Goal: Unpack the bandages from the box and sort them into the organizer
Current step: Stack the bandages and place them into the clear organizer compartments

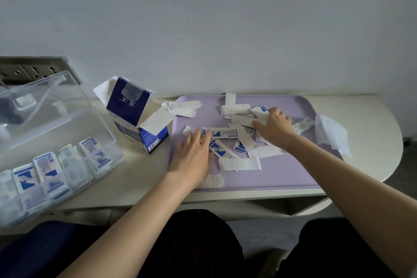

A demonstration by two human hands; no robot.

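Several wrapped bandages [239, 163] lie scattered on a lilac tray [293, 171], some white side up, some showing blue print. My left hand [191, 158] lies flat on the tray's left part, fingertips touching a blue-printed bandage [222, 132]. My right hand [274, 127] rests on the pile further back, fingers curled over several bandages near a blue-printed one [261, 109]. The opened blue-and-white box [137, 115] stands left of the tray, flaps up. A clear plastic organizer [56, 165] at the left holds rows of upright bandages.
The organizer's clear lid [45, 106] leans back, open, toward a wall socket strip [27, 70]. A white folded paper [331, 134] lies off the tray's right edge. More bandages [182, 107] lie at the tray's back left. The rounded table edge [383, 165] curves at right.
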